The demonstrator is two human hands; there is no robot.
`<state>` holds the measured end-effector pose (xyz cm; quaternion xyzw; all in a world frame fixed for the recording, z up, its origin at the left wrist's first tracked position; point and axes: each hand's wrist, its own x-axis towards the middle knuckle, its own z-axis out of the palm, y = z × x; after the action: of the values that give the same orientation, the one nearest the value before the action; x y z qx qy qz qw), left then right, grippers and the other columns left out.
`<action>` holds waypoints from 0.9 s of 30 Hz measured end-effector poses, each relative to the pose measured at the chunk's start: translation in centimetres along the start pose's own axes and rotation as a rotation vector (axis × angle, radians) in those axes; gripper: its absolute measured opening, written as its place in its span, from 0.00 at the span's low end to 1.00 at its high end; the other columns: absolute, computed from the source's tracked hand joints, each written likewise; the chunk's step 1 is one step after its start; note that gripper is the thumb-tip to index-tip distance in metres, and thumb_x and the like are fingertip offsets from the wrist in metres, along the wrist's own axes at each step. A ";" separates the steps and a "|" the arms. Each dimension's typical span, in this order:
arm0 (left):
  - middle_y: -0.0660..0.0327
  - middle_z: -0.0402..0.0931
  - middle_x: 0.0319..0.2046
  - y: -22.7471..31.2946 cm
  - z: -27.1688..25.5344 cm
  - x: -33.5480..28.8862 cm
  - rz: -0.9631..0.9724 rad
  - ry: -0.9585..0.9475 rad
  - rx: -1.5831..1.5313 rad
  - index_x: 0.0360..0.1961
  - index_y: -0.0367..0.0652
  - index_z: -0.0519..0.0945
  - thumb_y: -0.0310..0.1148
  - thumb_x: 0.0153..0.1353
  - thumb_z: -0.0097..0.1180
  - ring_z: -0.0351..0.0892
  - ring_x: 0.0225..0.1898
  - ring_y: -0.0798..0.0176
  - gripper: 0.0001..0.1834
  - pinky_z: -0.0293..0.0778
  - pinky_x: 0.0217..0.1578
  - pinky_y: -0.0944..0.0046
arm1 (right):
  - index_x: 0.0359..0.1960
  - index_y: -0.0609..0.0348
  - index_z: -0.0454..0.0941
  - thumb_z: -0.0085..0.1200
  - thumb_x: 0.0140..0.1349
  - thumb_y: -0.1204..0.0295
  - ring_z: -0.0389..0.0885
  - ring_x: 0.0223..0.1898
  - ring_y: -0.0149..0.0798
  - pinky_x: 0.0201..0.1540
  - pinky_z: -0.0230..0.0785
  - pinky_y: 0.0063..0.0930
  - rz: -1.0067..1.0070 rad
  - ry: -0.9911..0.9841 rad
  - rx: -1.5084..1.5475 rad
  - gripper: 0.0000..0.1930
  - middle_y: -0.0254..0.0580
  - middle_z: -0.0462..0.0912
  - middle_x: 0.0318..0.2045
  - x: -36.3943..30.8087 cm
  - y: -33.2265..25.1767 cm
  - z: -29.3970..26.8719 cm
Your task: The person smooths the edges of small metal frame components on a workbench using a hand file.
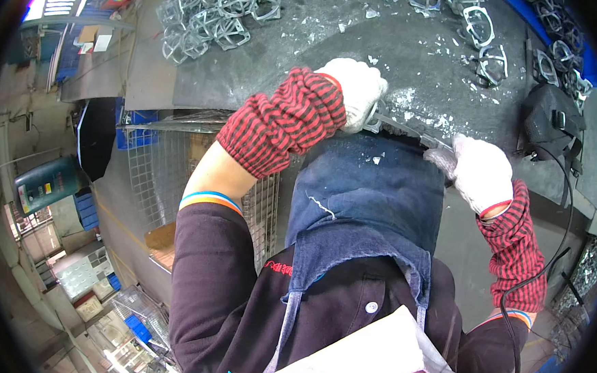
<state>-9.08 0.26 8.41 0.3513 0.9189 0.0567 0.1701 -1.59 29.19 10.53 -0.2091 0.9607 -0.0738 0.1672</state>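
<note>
White work gloves cover both my hands. My left hand [355, 94] is closed at the table's near edge, around a silvery metal casting [373, 123] that mostly hides behind its fingers. In my right hand [480, 170] is a long, flat grey metal file [411, 130], its far end reaching to the casting beside my left fingers. The glove's fingertips on the right are stained dark. White chips and shavings [403, 100] are scattered on the table just beyond the file.
A pile of silvery frame-shaped castings [220, 11] lies at the far left of the grey table [308, 33]. Several more castings [492, 63] lie at the far right, near a black bag [552, 116] with a cable [562, 237]. A wire cage [150, 177] stands below the table at left.
</note>
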 end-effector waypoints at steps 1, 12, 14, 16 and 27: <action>0.45 0.84 0.43 -0.2 -0.3 0.7 -0.007 -0.138 0.018 0.51 0.40 0.83 0.31 0.51 0.63 0.86 0.47 0.39 0.23 0.82 0.48 0.44 | 0.34 0.60 0.84 0.61 0.67 0.38 0.88 0.32 0.60 0.37 0.80 0.51 -0.036 0.066 -0.058 0.31 0.56 0.86 0.26 0.4 -0.2 -0.3; 0.50 0.89 0.42 0.0 0.9 4.0 -0.120 -0.278 0.105 0.47 0.43 0.88 0.31 0.50 0.67 0.90 0.48 0.44 0.20 0.84 0.47 0.46 | 0.34 0.60 0.82 0.60 0.68 0.40 0.89 0.30 0.58 0.35 0.80 0.51 -0.040 0.076 -0.168 0.30 0.54 0.87 0.26 2.1 0.6 -2.1; 0.48 0.88 0.42 -0.1 0.0 3.1 -0.013 -0.271 0.125 0.47 0.41 0.87 0.31 0.49 0.68 0.90 0.47 0.43 0.20 0.84 0.47 0.46 | 0.34 0.60 0.82 0.60 0.68 0.40 0.89 0.30 0.59 0.36 0.80 0.51 -0.052 0.040 -0.112 0.30 0.55 0.87 0.27 1.7 0.8 -1.4; 0.46 0.87 0.42 0.2 -0.7 2.4 0.003 -0.273 0.085 0.47 0.41 0.86 0.30 0.49 0.67 0.89 0.46 0.41 0.21 0.84 0.47 0.45 | 0.35 0.62 0.83 0.59 0.69 0.40 0.89 0.32 0.60 0.38 0.81 0.50 -0.002 -0.089 -0.067 0.31 0.56 0.87 0.27 1.2 0.4 -0.6; 0.48 0.80 0.41 -0.8 0.9 0.1 0.077 -0.030 0.044 0.47 0.40 0.81 0.31 0.53 0.61 0.83 0.45 0.43 0.19 0.80 0.46 0.45 | 0.35 0.61 0.82 0.57 0.69 0.37 0.89 0.31 0.60 0.36 0.80 0.52 -0.023 0.085 -0.050 0.33 0.57 0.87 0.28 1.9 0.4 0.3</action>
<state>-9.30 -0.33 7.34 0.3908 0.9031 0.0379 0.1738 -3.25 28.75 9.57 -0.2207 0.9660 -0.0607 0.1202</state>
